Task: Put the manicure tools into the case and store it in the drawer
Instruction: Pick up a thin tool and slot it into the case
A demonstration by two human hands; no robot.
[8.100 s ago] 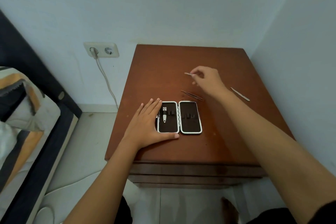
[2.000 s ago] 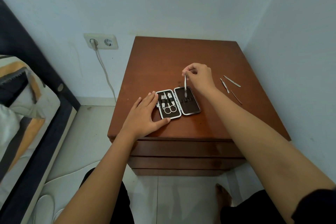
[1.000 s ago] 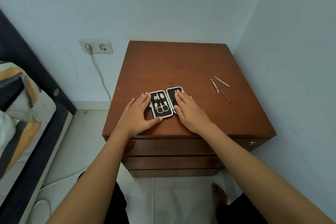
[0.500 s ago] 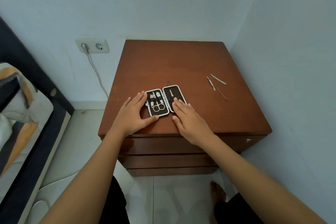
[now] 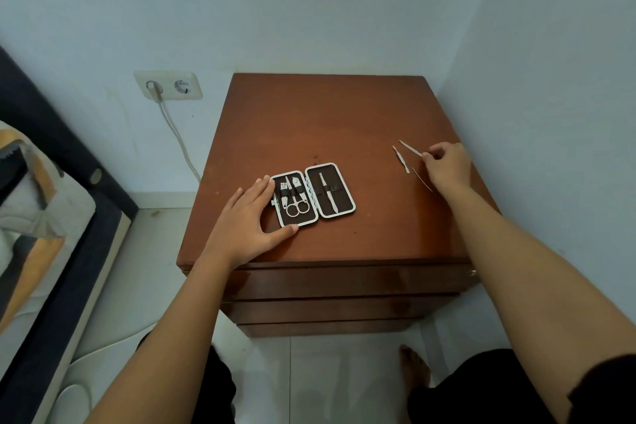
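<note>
The manicure case (image 5: 345, 197) lies open on the brown nightstand (image 5: 327, 127). Its left half holds scissors (image 5: 296, 208) and other small tools; its right half holds one slim tool (image 5: 327, 194). My left hand (image 5: 246, 220) lies flat against the case's left edge, thumb along its front corner. Three loose metal tools lie at the right: a short one (image 5: 401, 158), a longer one (image 5: 409, 148) and a thin pin (image 5: 422, 180). My right hand (image 5: 449, 165) pinches the near end of the longer tool, which still touches the tabletop.
Closed drawers (image 5: 344, 280) stack below the top, with a small knob (image 5: 473, 273) at the right. A wall stands close on the right. A bed (image 5: 38, 217) is at the left, a socket with a cable (image 5: 168, 88) behind. My foot (image 5: 414, 368) is on the tiled floor.
My right hand left the case's right half and reached right to the loose tools. The slim tool now sits uncovered in that half. The left hand stayed by the case.
</note>
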